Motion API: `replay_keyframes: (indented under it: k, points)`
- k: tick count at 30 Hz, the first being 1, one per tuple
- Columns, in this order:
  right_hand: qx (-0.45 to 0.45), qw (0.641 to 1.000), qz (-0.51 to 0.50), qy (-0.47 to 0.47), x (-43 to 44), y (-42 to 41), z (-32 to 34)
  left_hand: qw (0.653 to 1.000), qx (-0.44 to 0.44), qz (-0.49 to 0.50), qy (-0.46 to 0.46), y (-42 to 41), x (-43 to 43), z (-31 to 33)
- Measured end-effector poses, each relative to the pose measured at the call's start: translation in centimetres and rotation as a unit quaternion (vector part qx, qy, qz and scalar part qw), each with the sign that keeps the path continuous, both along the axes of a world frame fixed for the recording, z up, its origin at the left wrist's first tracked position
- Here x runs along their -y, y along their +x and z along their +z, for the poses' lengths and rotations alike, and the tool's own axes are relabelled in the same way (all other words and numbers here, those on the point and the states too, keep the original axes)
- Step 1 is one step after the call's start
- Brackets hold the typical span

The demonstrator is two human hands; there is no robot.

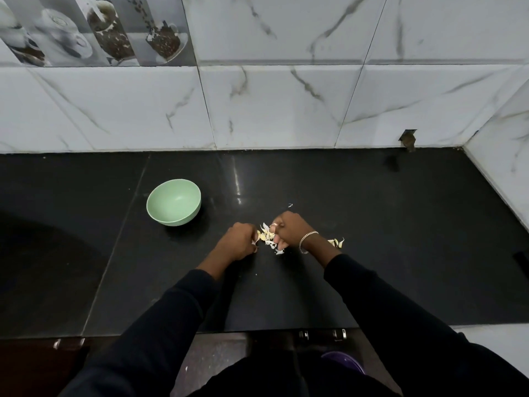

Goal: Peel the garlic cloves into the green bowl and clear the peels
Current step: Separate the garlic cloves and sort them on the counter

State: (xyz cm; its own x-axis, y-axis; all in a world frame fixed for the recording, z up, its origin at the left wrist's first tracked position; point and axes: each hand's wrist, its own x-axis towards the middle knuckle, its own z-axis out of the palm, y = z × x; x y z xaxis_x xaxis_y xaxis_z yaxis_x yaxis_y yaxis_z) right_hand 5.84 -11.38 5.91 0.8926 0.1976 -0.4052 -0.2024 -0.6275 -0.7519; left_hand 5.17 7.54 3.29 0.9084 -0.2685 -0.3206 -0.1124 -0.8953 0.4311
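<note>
Left hand (239, 239) and right hand (289, 229) curl round pale papery garlic cloves (267, 236), the round pale-green bowl (173, 200) kept near for dropping.

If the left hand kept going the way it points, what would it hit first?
The garlic pieces heaped between both hands, then the right hand just beyond. The left hand seems to pinch some of them; depth is unclear.
</note>
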Motion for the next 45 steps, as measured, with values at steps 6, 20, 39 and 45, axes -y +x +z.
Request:
replay_keyframes:
  k: [6,20,39,45]
  points:
    - [0.073,0.988,0.102,-0.09,-2.1,0.0,0.3,0.993,-0.033,0.031,-0.109,-0.8,-1.2,0.4]
    - [0.171,0.918,0.251,-0.256,-2.7,0.0,-1.6,0.95,-0.071,0.149,-0.266,-1.1,-2.4,-0.4]
    - [0.164,0.904,0.229,-0.323,-2.7,-0.1,-3.0,0.952,-0.086,0.142,-0.257,-1.5,-1.5,0.1]
    - [0.153,0.973,0.107,-0.139,-0.8,0.7,-1.5,0.951,-0.086,0.137,-0.264,-1.5,-1.5,-0.5]
